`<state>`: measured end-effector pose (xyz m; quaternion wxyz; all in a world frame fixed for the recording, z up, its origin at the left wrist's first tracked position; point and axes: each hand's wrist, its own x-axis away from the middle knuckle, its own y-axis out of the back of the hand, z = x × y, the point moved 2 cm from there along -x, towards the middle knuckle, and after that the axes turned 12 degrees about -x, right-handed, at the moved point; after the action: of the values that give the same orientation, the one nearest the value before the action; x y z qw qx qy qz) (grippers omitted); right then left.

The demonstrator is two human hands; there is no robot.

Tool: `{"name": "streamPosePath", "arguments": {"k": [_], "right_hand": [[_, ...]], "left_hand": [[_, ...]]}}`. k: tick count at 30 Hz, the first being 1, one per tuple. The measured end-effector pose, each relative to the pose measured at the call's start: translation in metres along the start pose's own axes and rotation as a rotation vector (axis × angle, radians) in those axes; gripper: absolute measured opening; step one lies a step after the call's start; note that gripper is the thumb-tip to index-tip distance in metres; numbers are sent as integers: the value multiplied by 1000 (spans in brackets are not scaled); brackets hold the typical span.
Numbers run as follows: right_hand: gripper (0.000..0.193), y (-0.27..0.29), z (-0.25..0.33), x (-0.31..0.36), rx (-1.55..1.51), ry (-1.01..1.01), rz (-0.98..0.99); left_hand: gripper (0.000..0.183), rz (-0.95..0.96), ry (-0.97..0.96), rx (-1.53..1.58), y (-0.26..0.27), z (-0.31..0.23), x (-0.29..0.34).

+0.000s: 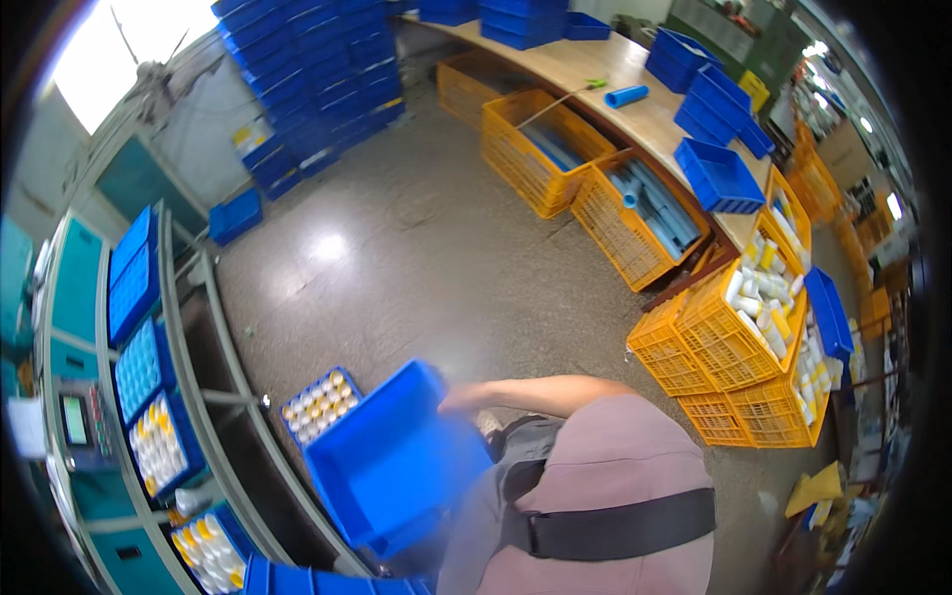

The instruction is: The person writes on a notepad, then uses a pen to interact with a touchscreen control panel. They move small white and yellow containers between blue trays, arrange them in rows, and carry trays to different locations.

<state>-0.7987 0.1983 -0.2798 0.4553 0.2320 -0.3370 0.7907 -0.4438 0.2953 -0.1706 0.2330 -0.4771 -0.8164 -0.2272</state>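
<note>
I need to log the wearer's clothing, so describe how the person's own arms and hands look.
Only one forearm shows clearly; it is bare, with no glove, watch or sleeve visible on it. Its hand is blurred at the edge of a blue bin, so the fingers cannot be made out. The body wears a pink top crossed by a black strap.

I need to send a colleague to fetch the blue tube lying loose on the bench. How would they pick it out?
Find the long curved wooden bench along the far wall. Between the stacks of blue bins on it lies a short light-blue tube. It lies alone on bare wood, unlike the paler tubes packed in the orange crate below.
</note>
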Motion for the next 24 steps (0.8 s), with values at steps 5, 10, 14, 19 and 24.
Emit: {"name": "streamPosePath", "arguments": {"k": [5, 10, 14, 19, 24], "right_hand": [[29, 137, 38, 97, -306, 280, -557], [25, 255, 68, 120, -768, 442, -867], [21, 387, 127, 115, -1023, 583, -990], [24, 574, 253, 89, -1240, 815, -994], [25, 723, 359, 71, -1423, 861, -1141]], "left_hand": [[25, 102, -53, -81, -126, -55, -17], [22, 134, -80, -147, -219, -97, -50], [20, 164, -73, -179, -312, -132, -98], [17, 200, -103, -214, -431, -193, -187], [15, 261, -205, -223, -546, -279, -227]]}}
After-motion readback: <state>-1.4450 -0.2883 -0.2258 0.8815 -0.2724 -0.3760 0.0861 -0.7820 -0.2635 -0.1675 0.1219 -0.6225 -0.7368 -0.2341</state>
